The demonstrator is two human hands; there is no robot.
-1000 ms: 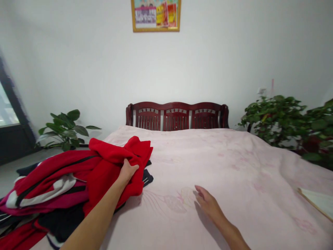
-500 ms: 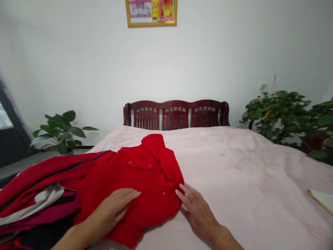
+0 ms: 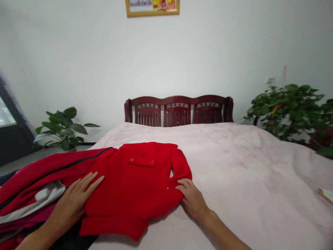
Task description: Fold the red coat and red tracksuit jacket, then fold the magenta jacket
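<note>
A red fleece jacket (image 3: 132, 187) lies spread on a pale pink bedcover (image 3: 241, 166), at 6 o'clock in the view, with a two-button flap facing up. The left hand (image 3: 71, 201) is open, its straight, spread fingers (image 3: 88, 182) resting flat at the jacket's 9 o'clock edge. Flat fingers like these seem well suited to soft cloth, pressing evenly without bunching it. The right hand (image 3: 193, 199) sits at 4 o'clock from the jacket, its fingers (image 3: 182, 184) curved over a folded sleeve (image 3: 180, 170); whether they pinch the cloth or only rest there, I cannot tell. A heap of clothes (image 3: 28, 198) at 8 o'clock touches the jacket, and where the two reds meet is hard to separate. A dark wooden headboard (image 3: 179, 111) stands at 12 o'clock. A picture frame (image 3: 152, 8) at 12 o'clock and a pale sheet of paper (image 3: 326, 196) at 3 o'clock are cut off by the view's edges.
</note>
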